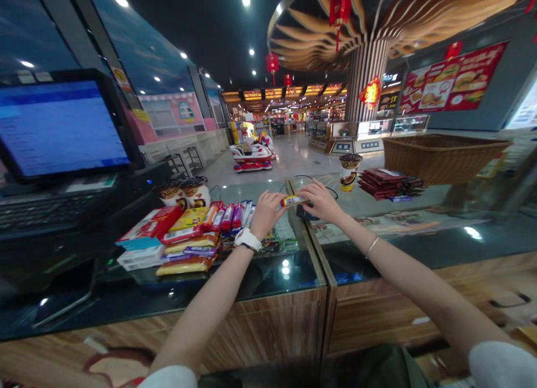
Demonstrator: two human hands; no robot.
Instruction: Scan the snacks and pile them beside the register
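A small yellow and red packet is held level above the glass counter. The fingers of my left hand pinch its left end, and my right hand grips the right end. Left of my left hand lie rows of wrapped bars and tubes in purple, red and orange. Beside them are yellow and brown packets, a red box and a white and blue box. Two patterned cups stand behind the packets.
At the far left are a monitor and a keyboard. To the right stand a patterned cup, a pile of dark red packets and a wicker basket. A black cable lies behind my right hand.
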